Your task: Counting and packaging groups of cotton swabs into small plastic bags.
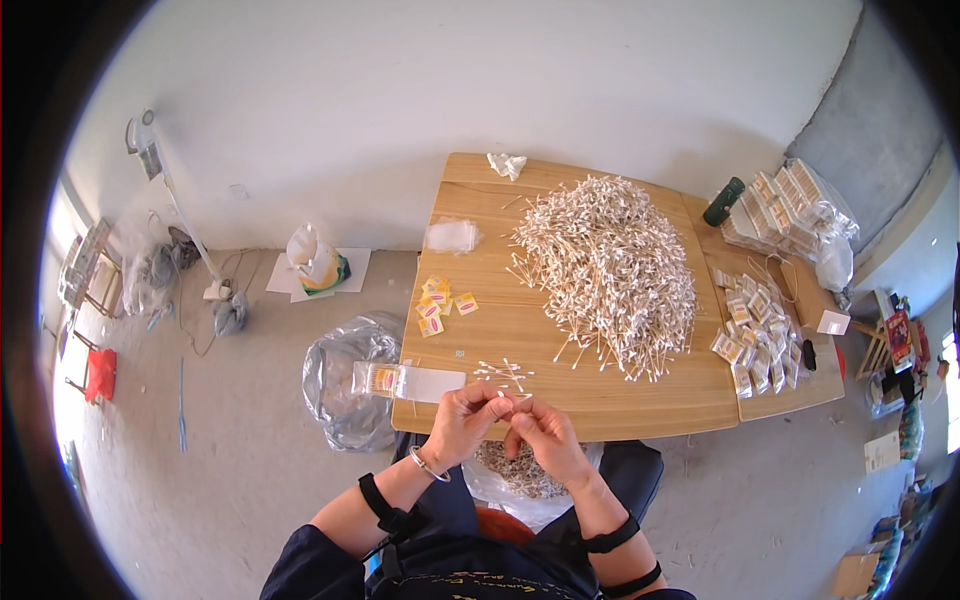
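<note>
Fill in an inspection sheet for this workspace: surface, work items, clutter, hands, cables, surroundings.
Surface: wood-look table, mostly covered right of centre.
Work items: large heap of cotton swabs; a few loose swabs near the front edge; yellow cards on the left; small filled packs piled on the right.
Clutter: crumpled white tissue at the far edge; dark green bottle toward the far right.
Hands: left hand and right hand close together at the front edge, apparently handling a swab; grip partly hidden.
Cables: thin cord on the floor, left.
Surroundings: clear plastic bag left of the table; pale wall behind.
</note>
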Motion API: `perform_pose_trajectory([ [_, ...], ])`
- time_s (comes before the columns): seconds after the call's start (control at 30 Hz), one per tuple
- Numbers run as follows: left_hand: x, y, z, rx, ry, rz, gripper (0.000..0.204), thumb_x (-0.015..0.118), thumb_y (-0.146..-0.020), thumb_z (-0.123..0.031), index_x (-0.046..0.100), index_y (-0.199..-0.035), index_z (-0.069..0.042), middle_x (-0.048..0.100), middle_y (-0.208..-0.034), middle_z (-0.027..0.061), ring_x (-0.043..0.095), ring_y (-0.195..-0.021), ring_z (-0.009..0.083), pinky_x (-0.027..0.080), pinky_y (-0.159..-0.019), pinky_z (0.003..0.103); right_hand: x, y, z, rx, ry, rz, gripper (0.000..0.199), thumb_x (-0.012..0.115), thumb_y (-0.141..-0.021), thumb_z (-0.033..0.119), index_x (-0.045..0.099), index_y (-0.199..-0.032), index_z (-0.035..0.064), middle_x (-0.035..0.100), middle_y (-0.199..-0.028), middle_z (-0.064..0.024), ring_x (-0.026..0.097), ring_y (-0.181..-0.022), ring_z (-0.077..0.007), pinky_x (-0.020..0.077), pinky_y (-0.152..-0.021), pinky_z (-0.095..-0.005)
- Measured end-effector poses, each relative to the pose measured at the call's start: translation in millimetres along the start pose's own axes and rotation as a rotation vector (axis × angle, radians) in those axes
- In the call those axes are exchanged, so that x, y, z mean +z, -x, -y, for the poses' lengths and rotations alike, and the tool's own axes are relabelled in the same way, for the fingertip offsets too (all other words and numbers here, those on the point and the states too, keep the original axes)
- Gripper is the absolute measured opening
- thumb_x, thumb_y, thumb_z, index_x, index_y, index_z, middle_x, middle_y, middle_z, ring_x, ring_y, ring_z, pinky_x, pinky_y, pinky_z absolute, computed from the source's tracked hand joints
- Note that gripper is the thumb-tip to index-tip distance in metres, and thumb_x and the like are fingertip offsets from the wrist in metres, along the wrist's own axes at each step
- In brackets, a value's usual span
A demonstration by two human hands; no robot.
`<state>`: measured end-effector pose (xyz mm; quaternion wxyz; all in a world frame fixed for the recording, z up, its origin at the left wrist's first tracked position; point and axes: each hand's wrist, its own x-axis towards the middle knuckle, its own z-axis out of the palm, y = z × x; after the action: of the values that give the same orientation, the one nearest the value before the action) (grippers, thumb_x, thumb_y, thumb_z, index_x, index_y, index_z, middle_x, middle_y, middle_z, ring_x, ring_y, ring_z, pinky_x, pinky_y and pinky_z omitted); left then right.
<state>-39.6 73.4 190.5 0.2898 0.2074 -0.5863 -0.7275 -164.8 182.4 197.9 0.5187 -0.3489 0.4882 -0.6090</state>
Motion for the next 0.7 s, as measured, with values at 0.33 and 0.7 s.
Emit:
perform_pose_trajectory([
  [0.33, 2.3, 0.3, -2.0, 0.08, 0.127, -0.042, 0.016, 0.063, -0.094, -0.015, 0.068, -0.097, 0.0, 0.062, -0.082, 0.0006, 0.058, -0.076, 0.0078, 0.049, -0.071, 0.024, -4.3, 0.8, -3.4, 0.024, -0.023, 0.002, 0.014, 0.05, -0.101, 0.018, 0.053, -0.093, 0.0055, 0.062, -0.067, -0.0047, 0.059, -0.061, -0.0105, 0.0466, -0.06, -0.0235],
  [0.7, 0.3, 1.6, 5.2, 0.013, 0.053, 0.007, 0.017, 0.061, -0.095, -0.015, 0.068, -0.096, 0.0, 0.062, -0.082, 0.0008, 0.057, -0.074, 0.0074, 0.048, -0.069, 0.023, -5.8, 4.6, -4.5, 0.058, -0.051, 0.025, 0.025, 0.047, -0.102, 0.026, 0.054, -0.093, 0.0036, 0.062, -0.069, -0.007, 0.059, -0.063, -0.0127, 0.046, -0.061, -0.0235],
])
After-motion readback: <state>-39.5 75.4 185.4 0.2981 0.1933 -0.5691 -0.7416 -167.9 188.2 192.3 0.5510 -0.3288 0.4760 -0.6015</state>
